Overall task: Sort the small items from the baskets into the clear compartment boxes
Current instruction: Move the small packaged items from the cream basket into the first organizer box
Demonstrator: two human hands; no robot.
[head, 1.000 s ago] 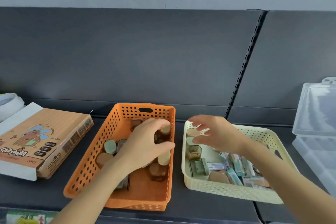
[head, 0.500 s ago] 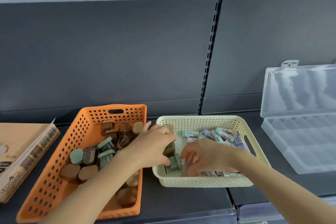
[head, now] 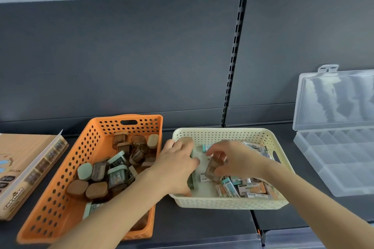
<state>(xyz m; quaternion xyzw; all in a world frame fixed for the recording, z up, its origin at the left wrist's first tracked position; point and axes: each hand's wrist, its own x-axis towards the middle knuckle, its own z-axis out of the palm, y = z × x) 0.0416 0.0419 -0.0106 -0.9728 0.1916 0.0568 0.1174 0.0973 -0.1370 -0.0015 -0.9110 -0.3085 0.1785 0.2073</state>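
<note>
Reaching hands: both are down inside the cream basket [head: 222, 132], which sits on the dark shelf [head: 202, 226] just beside the orange basket [head: 125, 121].
Right hand [head: 234, 159]: fingers and thumb pinch a small translucent brown case [head: 212, 168], held a little above the basket floor with its long axis near upright and leaning slightly.
Left hand [head: 176, 168]: curled downward at the basket's left end over a green item [head: 191, 183]; whether it actually grips that item cannot be told.
Loose stock: wrapped packets [head: 249, 188] are heaped in the right half of the cream basket; brown and green cases fill the orange one.
Clear compartment box [head: 334, 159]: open, with its lid [head: 334, 97] tipped back, on the shelf well apart from both hands.
Deciding relation: the compartment box lies to the right of the brown case, beyond the basket's right wall, so the right hand is the nearer one.
Likely next move: lift the case over that wall and carry it rightward.
Progress: probably early, since no item shows in the visible compartments.
</note>
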